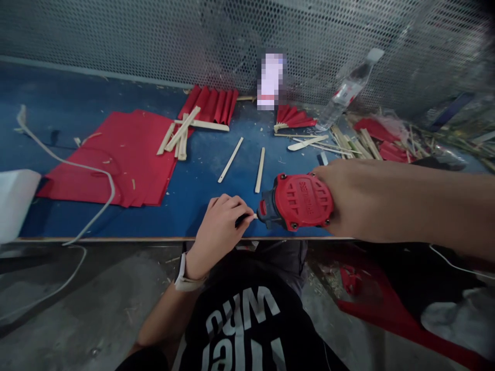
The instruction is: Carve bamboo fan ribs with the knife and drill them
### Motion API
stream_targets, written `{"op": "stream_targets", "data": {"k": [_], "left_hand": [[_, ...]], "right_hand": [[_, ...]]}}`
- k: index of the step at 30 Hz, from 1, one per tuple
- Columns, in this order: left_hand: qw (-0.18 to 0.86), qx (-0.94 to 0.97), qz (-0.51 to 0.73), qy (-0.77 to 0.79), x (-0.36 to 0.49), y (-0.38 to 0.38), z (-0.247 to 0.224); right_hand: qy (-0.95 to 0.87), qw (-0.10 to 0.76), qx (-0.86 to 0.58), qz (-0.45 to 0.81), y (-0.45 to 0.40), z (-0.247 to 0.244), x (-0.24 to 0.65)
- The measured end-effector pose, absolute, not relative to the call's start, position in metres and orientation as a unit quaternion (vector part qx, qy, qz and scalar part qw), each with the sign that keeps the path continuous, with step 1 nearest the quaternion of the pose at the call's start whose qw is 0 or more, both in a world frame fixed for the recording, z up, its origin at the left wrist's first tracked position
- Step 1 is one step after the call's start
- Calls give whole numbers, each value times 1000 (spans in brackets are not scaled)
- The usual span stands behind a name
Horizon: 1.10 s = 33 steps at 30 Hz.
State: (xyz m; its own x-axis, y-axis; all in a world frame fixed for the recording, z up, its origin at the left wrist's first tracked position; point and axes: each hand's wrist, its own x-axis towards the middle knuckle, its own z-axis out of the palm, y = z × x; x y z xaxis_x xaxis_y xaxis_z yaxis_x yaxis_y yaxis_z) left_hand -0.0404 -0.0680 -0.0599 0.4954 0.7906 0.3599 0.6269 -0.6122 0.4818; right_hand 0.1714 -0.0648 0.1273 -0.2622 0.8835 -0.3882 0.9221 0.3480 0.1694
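Note:
My right hand (340, 201) is wrapped round a red and dark grey cordless drill (303, 202), its nose pointing left. The drill's grip and bit are hidden from above. Close to that nose, my left hand (228, 219) pinches a bamboo strip, of which only a short pale bit (254, 216) shows between fingertips and drill. Beyond the hands, two bamboo strips lie apart on the blue table: one strip (231, 159) with a small dark hole at its near end, and another strip (260, 170) to its right.
Red sheets (116, 159) are stacked at left, with several bamboo strips (183, 134) across their corner. Behind lie pleated red fans (211, 105). A phone (270, 80) and a water bottle (348, 93) lean against the mesh panel (154, 46). A white cable (93, 167) crosses the left side.

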Motion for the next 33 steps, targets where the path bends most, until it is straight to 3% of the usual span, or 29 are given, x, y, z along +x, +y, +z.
{"op": "stream_targets", "data": {"k": [10,33], "left_hand": [[143,850,295,412,-41,-67,-62],[151,853,271,420,-41,-68,-58]], "right_hand": [[752,277,591,-86,-66,139,161],[765,252,584,-94,-67,136,166]]}}
